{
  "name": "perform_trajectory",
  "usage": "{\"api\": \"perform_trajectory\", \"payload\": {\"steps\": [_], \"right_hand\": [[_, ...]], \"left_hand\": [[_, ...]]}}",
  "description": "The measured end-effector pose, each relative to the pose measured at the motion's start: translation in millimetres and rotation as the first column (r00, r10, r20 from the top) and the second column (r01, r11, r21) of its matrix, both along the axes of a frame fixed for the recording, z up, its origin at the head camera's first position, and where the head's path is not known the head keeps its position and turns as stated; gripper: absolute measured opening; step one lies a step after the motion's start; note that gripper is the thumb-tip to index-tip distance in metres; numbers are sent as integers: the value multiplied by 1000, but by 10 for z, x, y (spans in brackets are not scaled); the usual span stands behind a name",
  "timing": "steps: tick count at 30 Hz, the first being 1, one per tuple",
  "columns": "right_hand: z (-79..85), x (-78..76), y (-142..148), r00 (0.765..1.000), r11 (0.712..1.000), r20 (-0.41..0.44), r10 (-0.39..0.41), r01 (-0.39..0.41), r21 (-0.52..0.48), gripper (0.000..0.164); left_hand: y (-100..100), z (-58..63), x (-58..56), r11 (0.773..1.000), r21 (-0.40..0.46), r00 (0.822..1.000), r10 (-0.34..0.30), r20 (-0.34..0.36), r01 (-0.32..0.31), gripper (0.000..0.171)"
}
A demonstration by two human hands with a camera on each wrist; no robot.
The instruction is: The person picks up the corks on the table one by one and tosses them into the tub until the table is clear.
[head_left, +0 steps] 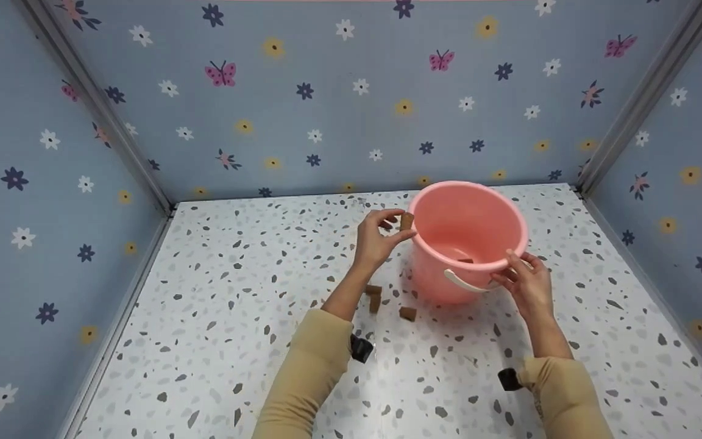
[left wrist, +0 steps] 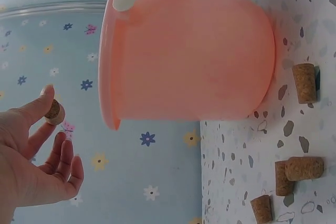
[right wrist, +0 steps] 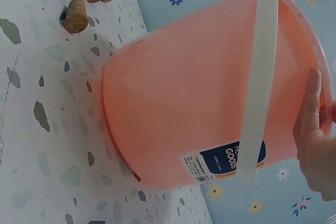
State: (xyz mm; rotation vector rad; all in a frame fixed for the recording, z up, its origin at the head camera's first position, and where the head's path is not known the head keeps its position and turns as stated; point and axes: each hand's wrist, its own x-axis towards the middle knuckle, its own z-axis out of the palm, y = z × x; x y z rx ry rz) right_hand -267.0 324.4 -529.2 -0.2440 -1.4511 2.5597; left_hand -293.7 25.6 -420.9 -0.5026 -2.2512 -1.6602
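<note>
My left hand (head_left: 375, 239) pinches a cork (head_left: 407, 221) between thumb and finger, right at the left rim of a pink bucket (head_left: 448, 283). In the left wrist view the same cork (left wrist: 54, 113) shows above the level of the bucket's mouth. My right hand (head_left: 529, 283) grips the bucket's near right rim, thumb on the inner side and fingers outside. A brown cork (head_left: 465, 261) is partly visible inside the bucket. On the speckled surface, left of the bucket, lie several loose corks (left wrist: 304, 168), one apart from the others (head_left: 407, 313).
A white handle (head_left: 464, 281) hangs down the bucket's near side, beside a label (right wrist: 226, 161). The white speckled tabletop (head_left: 235, 292) is bounded by blue flowered panels (head_left: 326, 110) at the back and both sides. Black wrist cameras (head_left: 361, 348) sit at both sleeves.
</note>
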Motion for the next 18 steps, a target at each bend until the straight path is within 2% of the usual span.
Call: {"api": "perform_trajectory", "payload": {"steps": [5,8,11,12,14,15,18], "right_hand": [[543,299,-326,999,1000,39,-7,6,26,44],[716,388,-422,997,1000,76,-17,16,10,41],[662,362,-395,997,999,75,-18,16,31,43],[600,332,-361,997,999,69,-16,13,44,45],[338,197,-208,1000,1000,2,8,-8,-3,44],[294,177,-179,1000,1000,-6,13,-13,4,45],[277,170,-163,999,1000,-26,22,-21,8,45]], "left_hand": [[135,46,1,1000,-14,1000,-26,-3,26,40],[213,65,0,999,-40,1000,-30,8,30,41],[275,79,5,997,-70,999,-28,28,29,41],[294,81,6,996,-81,999,-29,31,31,41],[330,84,7,995,-95,999,-33,36,36,41],[347,86,9,994,-105,999,-33,35,37,41],[398,90,8,990,-139,999,-29,28,33,39]]}}
